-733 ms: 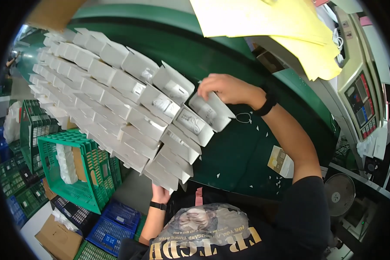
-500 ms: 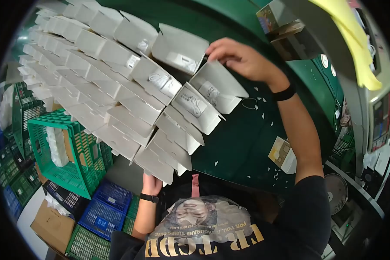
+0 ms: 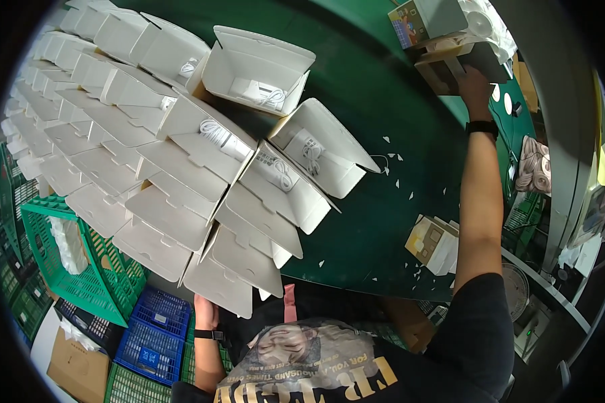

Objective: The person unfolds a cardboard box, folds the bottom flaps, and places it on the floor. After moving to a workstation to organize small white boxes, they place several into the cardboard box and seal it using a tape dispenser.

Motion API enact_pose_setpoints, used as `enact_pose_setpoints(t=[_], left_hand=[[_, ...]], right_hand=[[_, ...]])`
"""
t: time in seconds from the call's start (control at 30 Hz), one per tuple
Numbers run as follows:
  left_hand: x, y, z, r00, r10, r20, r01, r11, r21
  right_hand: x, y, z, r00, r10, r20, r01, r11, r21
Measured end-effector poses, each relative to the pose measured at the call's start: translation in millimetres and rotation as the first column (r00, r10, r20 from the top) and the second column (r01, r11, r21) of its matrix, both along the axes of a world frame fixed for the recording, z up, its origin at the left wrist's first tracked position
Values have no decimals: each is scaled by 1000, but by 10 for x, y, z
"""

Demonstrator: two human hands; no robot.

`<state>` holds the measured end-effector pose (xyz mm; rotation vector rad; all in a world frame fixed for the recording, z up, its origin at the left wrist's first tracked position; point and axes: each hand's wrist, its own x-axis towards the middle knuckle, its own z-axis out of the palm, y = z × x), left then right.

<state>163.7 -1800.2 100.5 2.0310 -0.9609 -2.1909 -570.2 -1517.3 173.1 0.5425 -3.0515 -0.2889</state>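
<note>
The right hand point(image 3: 476, 88) is at the brown box point(image 3: 439, 75), the left hand point(image 3: 206, 314) beside open white boxes point(image 3: 168, 216), well apart; I cannot tell their grip.

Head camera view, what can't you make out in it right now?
All in the head view:
Left hand: fingertips hidden behind the nearest white box.
That box's inside: covered by flaps.
Right hand: grip at the brown carton too dark and small to tell.
Fan: partly blocked by the right sleeve.

Black short-sleeved shirt point(image 3: 467, 336), gold lettering point(image 3: 346, 388); black wristbands point(image 3: 482, 127).
</note>
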Motion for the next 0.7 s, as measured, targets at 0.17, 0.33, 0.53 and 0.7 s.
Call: enact_pose_setpoints(t=[0.17,0.33,0.53,0.7], left_hand=[[-3,-47,-139,995,-91,-44,89,995,-39],[-8,-214,1,983,-136,-120,136,991,-8],[-328,-140,95,970,-11,-243,38,994,106],[-701,77,297,943,61,-326,-10,988,155]], right_hand=[[838,-178,328,975,220,42,-210,965,-159],[2064,-618,532,894,415,169,-295,829,-475],[2277,-1160,462,830,516,213,-298,732,-613],[2089,-1619,388,615,608,502,-307,771,-558]])
